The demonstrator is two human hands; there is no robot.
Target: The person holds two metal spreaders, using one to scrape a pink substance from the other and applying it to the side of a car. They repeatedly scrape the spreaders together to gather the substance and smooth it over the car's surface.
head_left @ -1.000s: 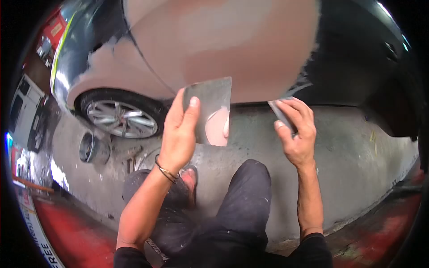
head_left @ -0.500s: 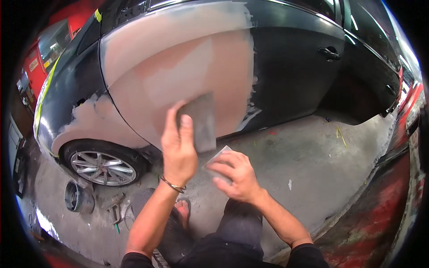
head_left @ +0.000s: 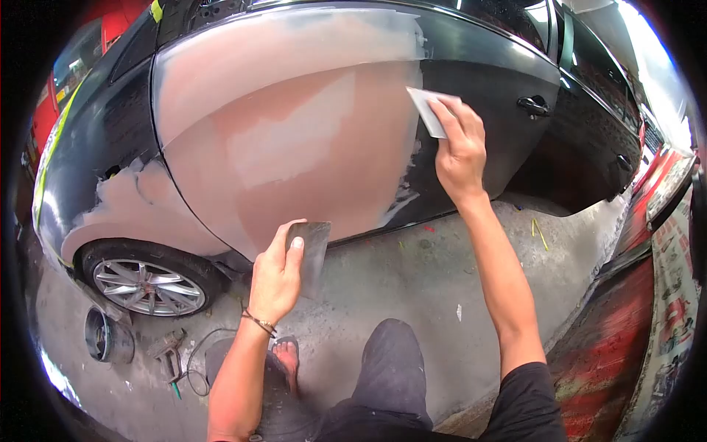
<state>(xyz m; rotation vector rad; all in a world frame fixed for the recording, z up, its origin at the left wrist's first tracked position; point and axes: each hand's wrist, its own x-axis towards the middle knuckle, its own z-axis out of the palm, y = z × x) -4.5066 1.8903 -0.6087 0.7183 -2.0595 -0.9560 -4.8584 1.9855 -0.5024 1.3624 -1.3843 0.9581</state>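
My left hand (head_left: 277, 278) is closed on a dark grey rectangular filler board (head_left: 317, 258), thumb on its face, in front of the door's lower edge. Pinched in my right hand (head_left: 462, 151) is a pale flat filler spreader (head_left: 428, 110), its edge pointing up and left. It overlaps the right border of the filler patch (head_left: 375, 132) in this view. That patch, pinkish with lighter grey areas, covers much of the black car door (head_left: 482, 96). More filler (head_left: 140, 199) lies on the fender above the wheel.
A silver-spoked wheel (head_left: 149, 287) is at left, with a dark bucket (head_left: 118, 339) and a corded power tool (head_left: 168, 353) on the concrete floor (head_left: 486, 280). A red-stained panel (head_left: 589, 353) runs along the right. My bent knee (head_left: 390, 361) is below.
My right hand has moved up and right with the spreader, away from the board. My left hand and the board have dropped lower and slightly left. The view has shifted a little.
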